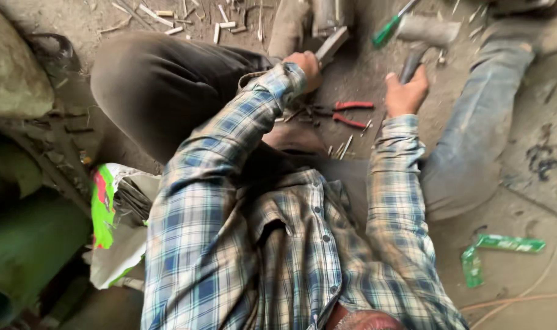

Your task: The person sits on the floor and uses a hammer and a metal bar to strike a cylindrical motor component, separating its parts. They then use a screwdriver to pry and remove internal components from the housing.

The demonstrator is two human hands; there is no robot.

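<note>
The right hand (405,91) is closing tight around the dark handle of a hammer (426,33), whose heavy grey head is lying crosswise at the far side of the scene, above the fist. The left hand (305,66) is wrapping its fingers around the near end of a flat grey metal bar (331,44), which is slanting up and away toward a blurred metal cylinder (327,15) at the far edge. Both arms are reaching out in checked blue and beige shirt sleeves. Between the two hands, a little nearer, red-handled pliers (345,113) are lying on the dusty ground (523,201), with a few small metal pieces just beside them. A green-handled screwdriver (388,27) is lying on the ground far off, between the bar and the hammer head. The person's legs are spreading to either side, dark trousers on the left and dusty grey ones on the right. Short pale cut rods (223,25) are scattering at the far left. A green and white sack (116,220) is sitting near left beside a green cylinder (28,244), and green wrappers (507,244) are lying near right.
</note>
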